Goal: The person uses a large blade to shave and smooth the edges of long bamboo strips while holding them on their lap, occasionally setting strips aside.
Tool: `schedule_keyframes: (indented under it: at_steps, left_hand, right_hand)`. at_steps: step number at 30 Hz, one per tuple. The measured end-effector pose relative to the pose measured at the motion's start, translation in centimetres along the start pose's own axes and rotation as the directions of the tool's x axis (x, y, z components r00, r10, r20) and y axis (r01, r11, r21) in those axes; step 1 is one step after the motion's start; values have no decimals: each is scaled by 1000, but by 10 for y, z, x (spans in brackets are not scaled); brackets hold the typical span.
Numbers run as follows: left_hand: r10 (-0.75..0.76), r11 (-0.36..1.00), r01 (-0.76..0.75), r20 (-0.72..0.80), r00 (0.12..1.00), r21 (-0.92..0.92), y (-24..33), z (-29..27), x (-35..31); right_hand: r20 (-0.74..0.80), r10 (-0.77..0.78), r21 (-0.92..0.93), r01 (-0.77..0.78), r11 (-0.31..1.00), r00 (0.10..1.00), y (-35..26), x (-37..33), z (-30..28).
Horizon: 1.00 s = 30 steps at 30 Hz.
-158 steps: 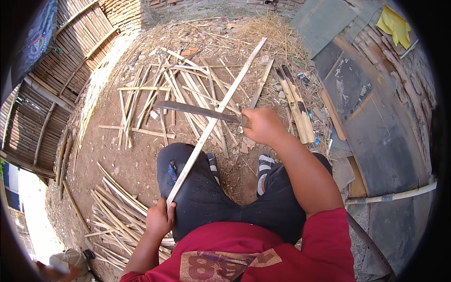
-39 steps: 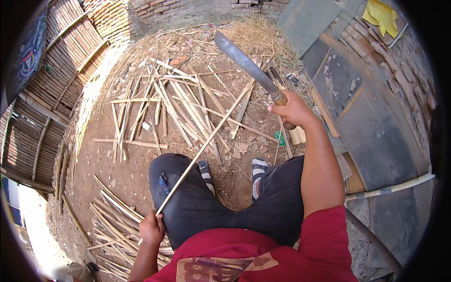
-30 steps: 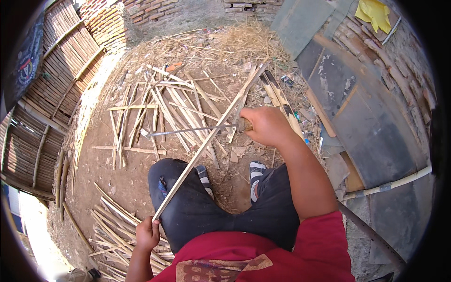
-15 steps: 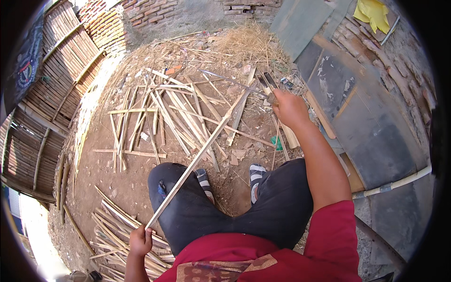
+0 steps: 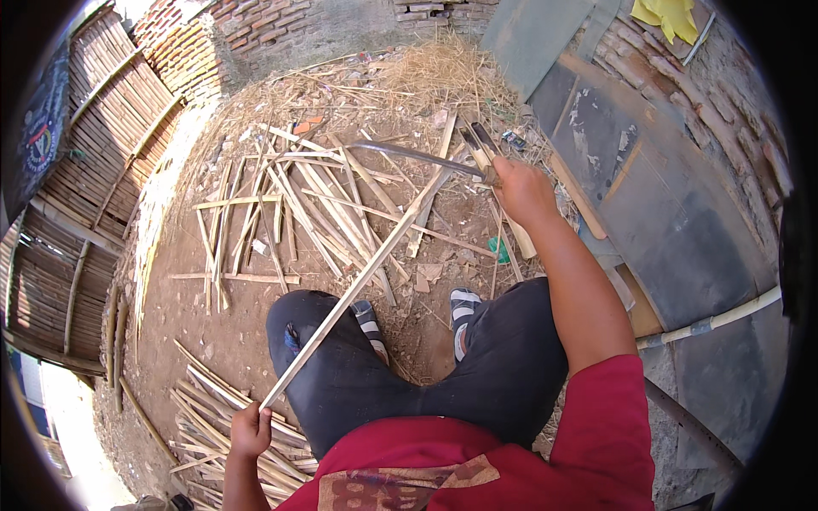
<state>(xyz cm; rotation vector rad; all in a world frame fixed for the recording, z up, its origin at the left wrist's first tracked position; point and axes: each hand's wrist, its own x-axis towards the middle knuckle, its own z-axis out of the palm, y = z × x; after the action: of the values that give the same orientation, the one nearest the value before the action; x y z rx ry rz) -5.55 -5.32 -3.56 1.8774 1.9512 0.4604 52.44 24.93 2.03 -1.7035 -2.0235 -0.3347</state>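
Observation:
My left hand [image 5: 250,429] is closed round the near end of a long, pale bamboo strip [image 5: 351,289]. The strip slants up to the right across my left thigh. In my right hand [image 5: 523,194] is the handle of a sickle [image 5: 416,155], its long, thin, slightly curved blade pointing left. The blade lies across or just beyond the strip's far end; whether they touch I cannot tell. My right fingers hide most of the handle. Just past that hand, a split piece of bamboo [image 5: 516,234] rests on the ground.
Loose bamboo strips [image 5: 328,200] lie crisscrossed ahead, and another pile [image 5: 209,409] is at my lower left. Dark boards [image 5: 673,221] lean along the right, near a pale pole [image 5: 711,317]. Dry straw [image 5: 443,72] sits before the brick wall [image 5: 290,30]. A bamboo-slat wall [image 5: 111,111] stands left.
The sickle's blade has turned, showing more of its broad side, with its tip slightly lower and further left. The bamboo strip and both hands have shifted only a little.

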Motion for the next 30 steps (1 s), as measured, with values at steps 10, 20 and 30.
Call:
schedule_keyframes:
  at_steps: [10,20,30]
  left_hand:
    - [-20,999,19,23,1000,33,-7,-5,1]
    - [71,996,-69,27,997,-56,-5,5,-3]
    - [-117,868,258,330,937,-425,-1,12,-2]
  right_hand:
    - [92,181,-8,-181,983,979,5,-2,8]
    - [19,237,83,-238,968,971,27,-14,9]
    - [7,382,519,-330,789,924,13,-10,9]
